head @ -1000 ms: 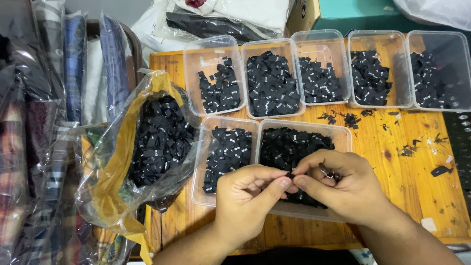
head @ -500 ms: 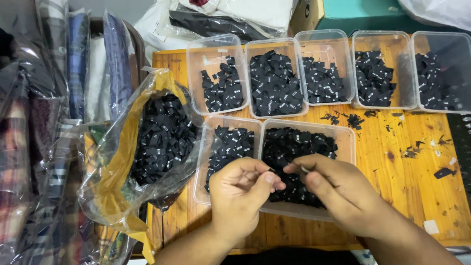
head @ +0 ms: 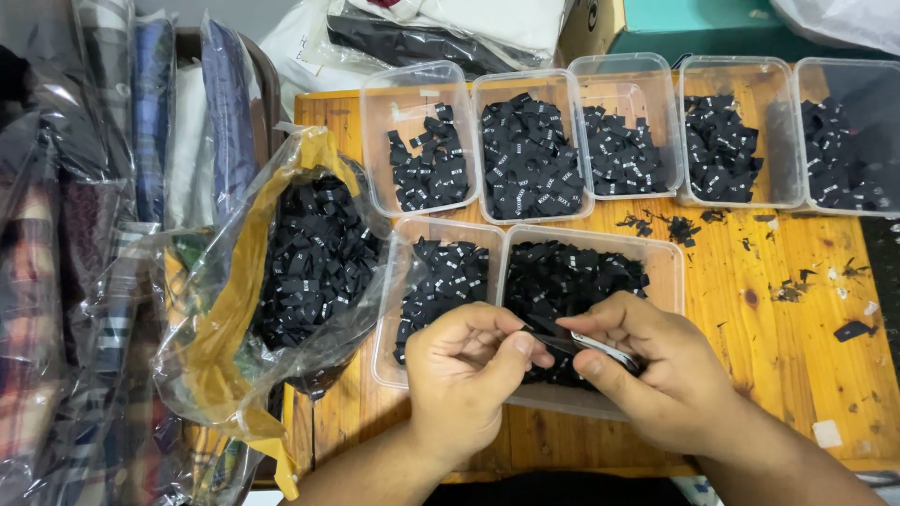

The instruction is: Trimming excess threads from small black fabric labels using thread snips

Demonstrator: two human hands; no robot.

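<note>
My left hand pinches a small black fabric label between thumb and forefinger. My right hand grips a small silver metal cutting tool, its tip touching that label. Both hands hover over the near edge of a clear plastic tub filled with black labels. A smaller tub of the same labels stands just left of it, beside my left hand.
Several clear tubs of black labels line the back, from the leftmost tub to the rightmost tub. An open plastic bag of labels lies at the left. Black scraps dot the wooden table. Folded bagged fabrics are stacked far left.
My hands parted slightly half a second ago and have come together again, with the tool's tip now against the label in my left fingers.
</note>
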